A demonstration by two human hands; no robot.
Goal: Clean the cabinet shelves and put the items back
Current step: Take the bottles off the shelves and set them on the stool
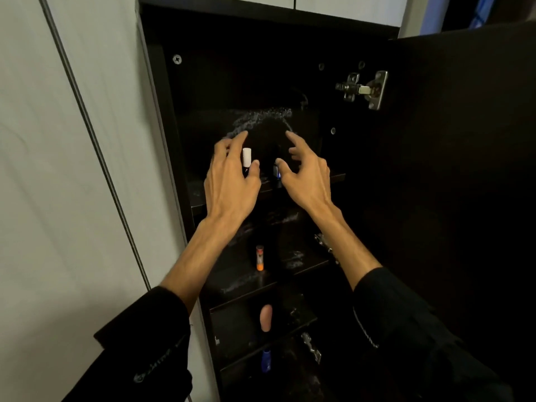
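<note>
Hands reaching into dark cabinet [435,169]: left hand [232,181], fingers spread, hovering beside white-capped bottle [246,159] standing on upper shelf [336,178]; right hand [304,178], fingers apart, gripping nothing. Orange tube [260,258] standing one shelf lower.

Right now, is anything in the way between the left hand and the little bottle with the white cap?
Nothing visible. The left hand is right beside the white-capped bottle on the shelf, fingers spread around it. Whether they touch it is unclear.

No legible text on any item or surface.
</note>
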